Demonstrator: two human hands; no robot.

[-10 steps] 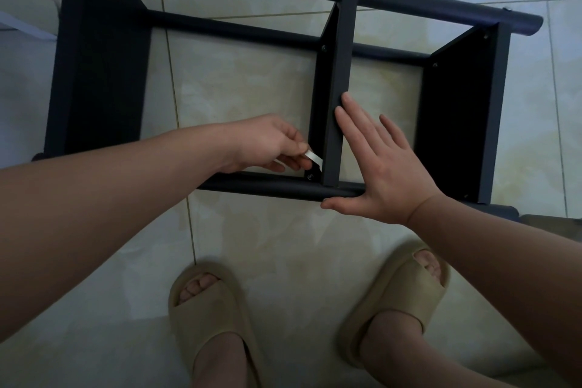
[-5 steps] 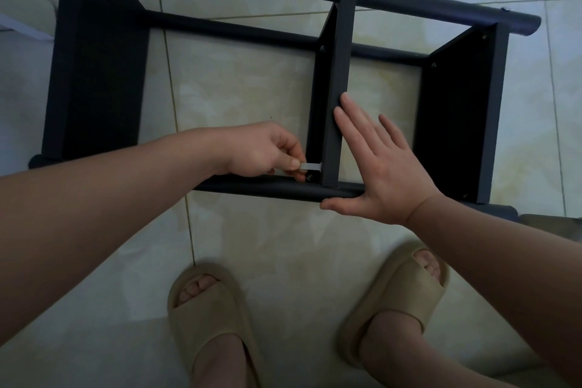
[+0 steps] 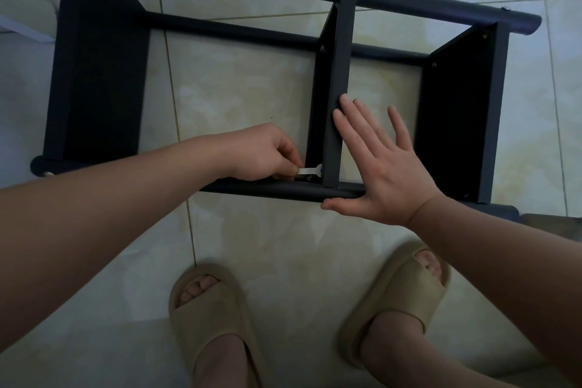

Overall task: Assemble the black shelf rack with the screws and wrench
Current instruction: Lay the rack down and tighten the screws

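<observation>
the small pale wrench is pinched between the thumb and curled fingers of the left hand. its far end is held at a screw in the corner where the middle panel meets the near bar. whether the end is fully seated on the screw head cannot be told.

the right hand is spread flat. its straight fingers are pressed against the right face of the middle panel and its thumb is laid along the near bar, so the joint is braced. the black rack is lain on its side on the tiled floor, just beyond the two slippers.

tightening seems to be the step in hand. it would be done best in short swings, with the wrench reseated squarely each time and the panel held square to the bar until the screw bites.

little room is offered in that corner: the swing is stopped by the panel on the right and by the bar on the near side. open room is found only to the left and far, over the bare floor between the middle panel and the left panel. the knuckles should be kept off the panel's hard edge.
</observation>
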